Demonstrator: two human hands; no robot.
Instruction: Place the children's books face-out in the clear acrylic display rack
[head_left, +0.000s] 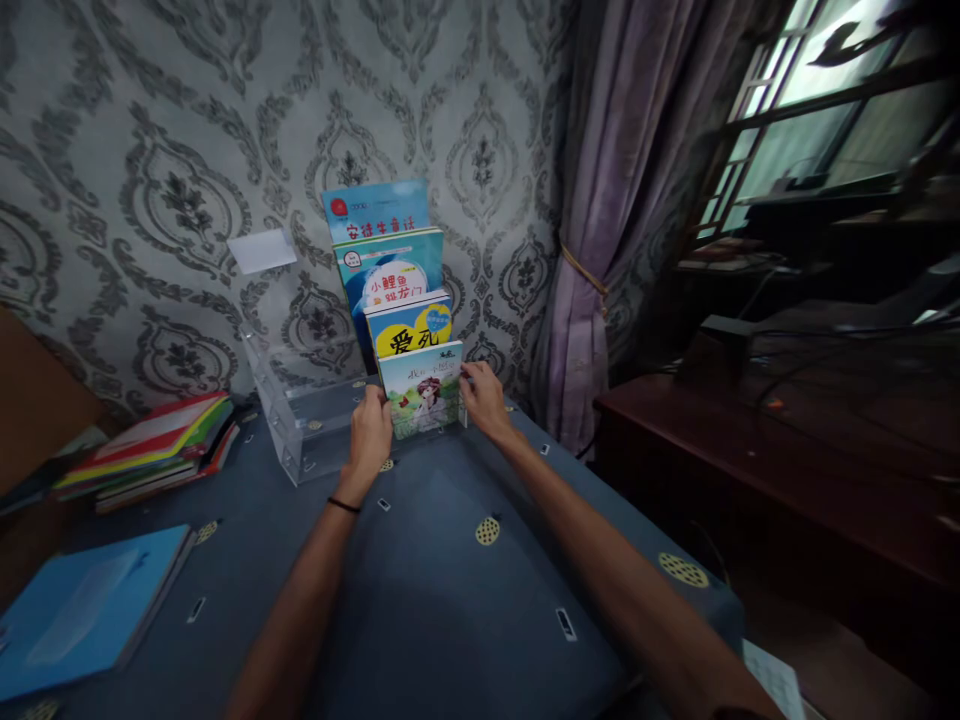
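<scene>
A small book with a girl on its green and white cover (424, 398) stands upright in the front of a clear tiered book rack (281, 430). My left hand (370, 430) is closed at the book's left edge, and my right hand (486, 398) grips its right edge. Rising behind it in steps are a book with a yellow shape on its cover (390, 335), a blue-green book (358, 268) and a taller light-blue book (375, 205). The left part of the rack holds only a white card (262, 250) at its top.
At the left, a pile of colourful books (161, 445) lies by the wall, with a blue book (97, 610) nearer me. A dark blue cloth with pineapples (435, 600) covers the table. To the right are a tied purple curtain (592, 250) and a dark red desk (750, 450).
</scene>
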